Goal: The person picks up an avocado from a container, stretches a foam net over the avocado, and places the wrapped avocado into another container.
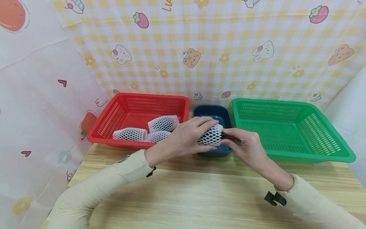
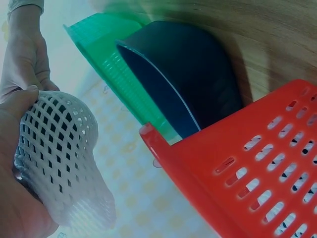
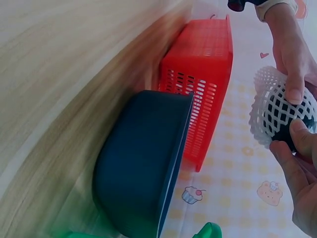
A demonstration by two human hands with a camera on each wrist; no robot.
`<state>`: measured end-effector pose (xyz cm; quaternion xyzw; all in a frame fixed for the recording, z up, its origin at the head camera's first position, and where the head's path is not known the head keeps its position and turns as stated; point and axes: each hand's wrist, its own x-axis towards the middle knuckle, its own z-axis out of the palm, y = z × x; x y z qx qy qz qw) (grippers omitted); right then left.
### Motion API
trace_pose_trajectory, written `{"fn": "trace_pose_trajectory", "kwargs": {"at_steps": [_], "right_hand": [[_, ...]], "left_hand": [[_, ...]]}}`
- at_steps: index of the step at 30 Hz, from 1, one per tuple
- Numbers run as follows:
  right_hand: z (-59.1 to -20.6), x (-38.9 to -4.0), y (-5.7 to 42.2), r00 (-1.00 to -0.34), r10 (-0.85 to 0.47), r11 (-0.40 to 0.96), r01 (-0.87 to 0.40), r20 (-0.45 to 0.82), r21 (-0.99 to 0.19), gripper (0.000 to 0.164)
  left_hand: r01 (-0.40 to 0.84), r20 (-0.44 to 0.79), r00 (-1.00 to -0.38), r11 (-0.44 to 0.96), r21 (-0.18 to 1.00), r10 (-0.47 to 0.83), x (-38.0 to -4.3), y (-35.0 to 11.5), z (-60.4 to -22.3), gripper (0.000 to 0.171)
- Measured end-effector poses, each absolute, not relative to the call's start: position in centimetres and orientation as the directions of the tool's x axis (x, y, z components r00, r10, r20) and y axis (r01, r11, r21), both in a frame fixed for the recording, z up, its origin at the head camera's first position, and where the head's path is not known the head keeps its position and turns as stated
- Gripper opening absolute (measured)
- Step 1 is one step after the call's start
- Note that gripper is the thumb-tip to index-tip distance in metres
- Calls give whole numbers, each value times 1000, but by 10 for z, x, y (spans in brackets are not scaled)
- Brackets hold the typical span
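Over the dark blue tub (image 1: 213, 153) a white foam net sleeve (image 1: 211, 136) lies sideways in both hands, with a dark rounded thing (image 3: 285, 135) inside. My left hand (image 1: 187, 136) wraps the sleeve from the left, thumb below and fingers across the top. At its right end my right hand (image 1: 249, 144) pinches the net's opening between thumb and fingertips, close against the dark thing. I cannot tell what kind of thing it is. In the left wrist view the far end of the net (image 2: 91, 208) narrows and looks slack.
Left of the tub stands a red slotted basket (image 1: 137, 96), holding several netted dark things (image 1: 163, 123) near its front. A green slotted basket (image 1: 314, 157) stands to the right. All three containers are on a wooden table (image 1: 194, 197), before a patterned cloth (image 1: 211, 38).
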<state>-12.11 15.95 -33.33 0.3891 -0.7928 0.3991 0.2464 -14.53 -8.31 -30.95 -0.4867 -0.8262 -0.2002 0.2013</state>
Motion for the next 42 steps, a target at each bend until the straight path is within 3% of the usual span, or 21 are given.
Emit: {"fn": "trace_pose_trajectory", "kwargs": {"at_steps": [23, 42], "right_hand": [[-334, -119, 151, -704, -371, 358, -710, 606, -606, 44], [-336, -122, 145, -692, -378, 353, -721, 615, -595, 50]], "left_hand": [[892, 507, -428, 441, 101, 748, -146, -81, -309, 68], [898, 510, -404, 435, 64, 759, -146, -79, -308, 63]]}}
